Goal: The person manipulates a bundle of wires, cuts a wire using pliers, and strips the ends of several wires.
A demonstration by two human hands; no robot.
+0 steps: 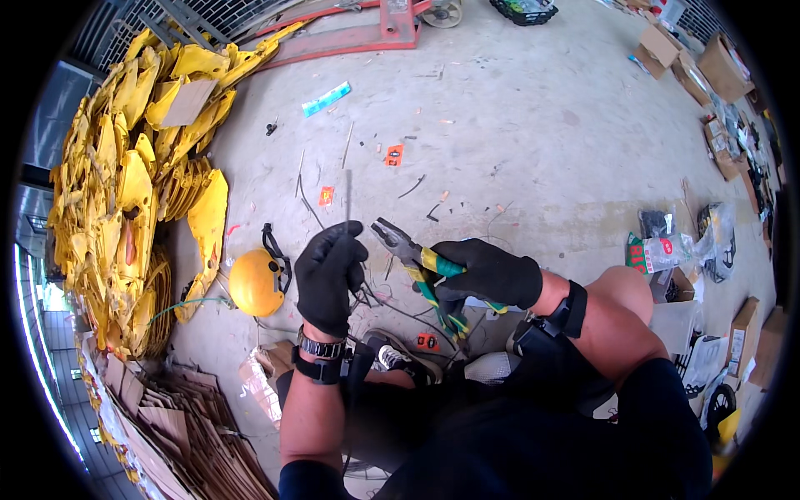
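My left hand, in a black glove, grips a thin grey cable that sticks straight up from the fist. My right hand, also gloved in black, holds pliers with green and yellow handles. The plier jaws point left toward the cable, a short gap from my left fist, and look slightly apart. More dark cable trails down between my hands toward my shoe.
A yellow hard hat lies on the concrete floor left of my left hand. A big heap of yellow plastic parts fills the left side. Flattened cardboard lies lower left. Boxes and bags line the right. Wire scraps litter the floor.
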